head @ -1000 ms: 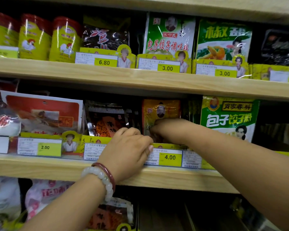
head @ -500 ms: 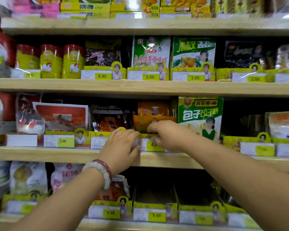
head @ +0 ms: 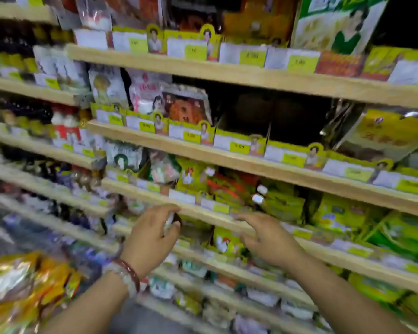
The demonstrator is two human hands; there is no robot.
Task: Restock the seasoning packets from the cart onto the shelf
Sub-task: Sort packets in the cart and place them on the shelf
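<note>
The view is blurred by motion. Both hands hover in front of the lower shelves, away from the packets. My left hand, with bead bracelets on its wrist, has loosely curled fingers and grips nothing that I can make out. My right hand has its fingers spread and relaxed, holding nothing. The orange seasoning packets stand in their slot on the upper shelf, next to a green and white packet. A heap of gold and orange packets lies at the bottom left, below my left forearm.
Several wooden shelves with yellow price labels run across the view. A dark slot gapes on the second shelf beside a red packet. Yellow-green bags fill the shelf behind my hands. Bottles line the left shelves.
Both hands have come off the orange packets' slot and dropped lower. The view has swung down and left, bringing the heap of packets at the bottom left into sight.
</note>
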